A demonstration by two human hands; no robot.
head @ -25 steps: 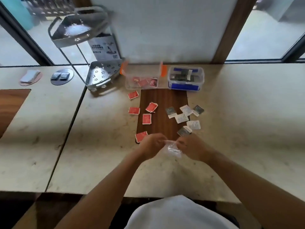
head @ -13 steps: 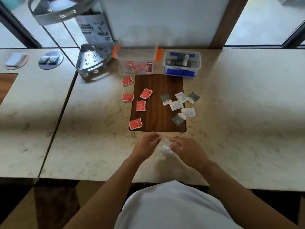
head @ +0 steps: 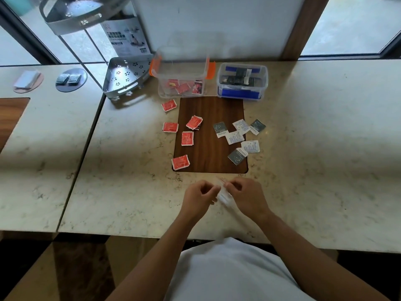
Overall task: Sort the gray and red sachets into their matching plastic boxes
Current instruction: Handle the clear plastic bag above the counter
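Several red sachets (head: 187, 138) lie on the left side of a dark wooden inlay (head: 209, 135), and several gray and white sachets (head: 237, 156) lie on its right side. Behind them stand a clear box with orange clips (head: 181, 77) holding red sachets and a clear box with blue clips (head: 242, 81) holding gray ones. Near the table's front edge my left hand (head: 198, 197) and my right hand (head: 246, 195) are together, both pinching a crumpled clear plastic bag (head: 223, 195).
A grey perforated metal corner shelf (head: 127, 78) stands left of the orange-clip box, with a printed carton (head: 125, 38) behind it. On the neighbouring table at the left are a round dark disc (head: 71, 79) and a coaster with a white packet (head: 28, 81).
The view has tilted down, so the table contents sit higher in frame. My hands stay together on the clear bag, which looks more crumpled now. The sachets have not moved.
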